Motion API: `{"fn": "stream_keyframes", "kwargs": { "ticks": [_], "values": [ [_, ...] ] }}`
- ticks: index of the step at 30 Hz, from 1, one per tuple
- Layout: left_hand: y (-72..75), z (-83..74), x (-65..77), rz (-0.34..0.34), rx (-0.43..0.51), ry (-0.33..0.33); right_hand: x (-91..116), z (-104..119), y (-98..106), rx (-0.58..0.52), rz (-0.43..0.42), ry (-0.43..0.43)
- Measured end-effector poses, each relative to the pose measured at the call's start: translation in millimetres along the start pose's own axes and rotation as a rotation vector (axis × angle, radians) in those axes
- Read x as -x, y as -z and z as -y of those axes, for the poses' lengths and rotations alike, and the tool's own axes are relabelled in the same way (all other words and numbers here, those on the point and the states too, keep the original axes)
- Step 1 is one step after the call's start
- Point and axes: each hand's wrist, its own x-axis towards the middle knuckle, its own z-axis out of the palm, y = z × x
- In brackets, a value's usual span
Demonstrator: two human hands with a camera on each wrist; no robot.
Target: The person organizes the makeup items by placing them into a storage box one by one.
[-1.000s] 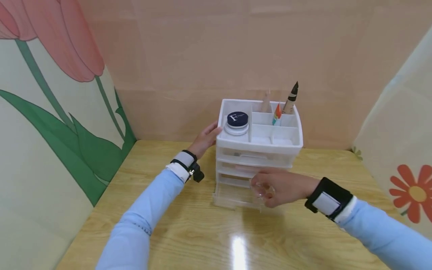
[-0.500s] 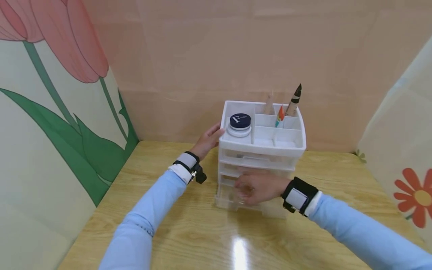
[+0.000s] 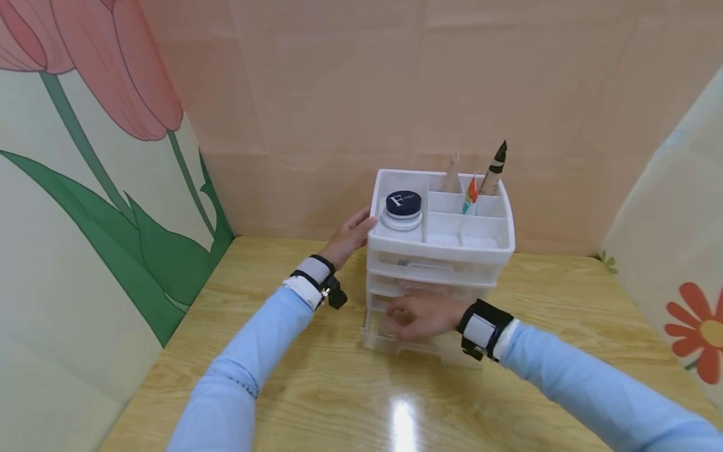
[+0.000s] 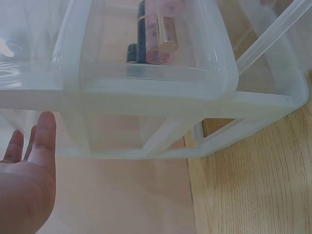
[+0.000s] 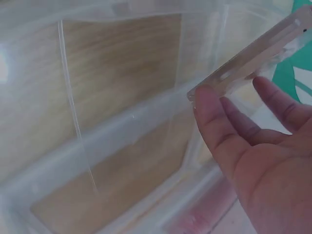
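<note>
A white drawer organizer (image 3: 443, 252) stands on the table, its clear bottom drawer (image 3: 378, 341) pulled out. My left hand (image 3: 346, 240) rests against the organizer's left side, fingers extended; the left wrist view shows the fingertips at the frame. Over the drawer, my right hand (image 3: 426, 315) holds a clear, flat rectangular piece (image 5: 253, 56) between thumb and fingers, tilted in the right wrist view. What kind of thing it is I cannot tell. Through a drawer wall in the left wrist view, a gold-capped tube (image 4: 166, 35) lies among pink and dark items.
On top of the organizer sit a round dark-lidded jar (image 3: 403, 202), a black-tipped tube (image 3: 494, 166), a small orange-and-teal tube (image 3: 471, 194) and a pale tube (image 3: 453, 172). Wooden table (image 3: 316, 389) surrounds the organizer; a pink backdrop (image 3: 316, 94) hangs behind.
My right hand has moved left over the open bottom drawer, with the clear piece still held. The left hand stays at the organizer's side. The view has shifted slightly.
</note>
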Motion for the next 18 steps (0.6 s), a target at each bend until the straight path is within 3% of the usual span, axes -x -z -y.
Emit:
{"fn": "stream_keyframes", "kwargs": {
  "ticks": [7, 18],
  "values": [
    [0.9, -0.4, 0.1, 0.001, -0.021, 0.001, -7, -4, -8, -0.143, -0.009, -0.002],
    [0.3, -0.6, 0.1, -0.003, -0.022, 0.006, -24, -15, -22, 0.086, -0.11, -0.04]
  ]
}}
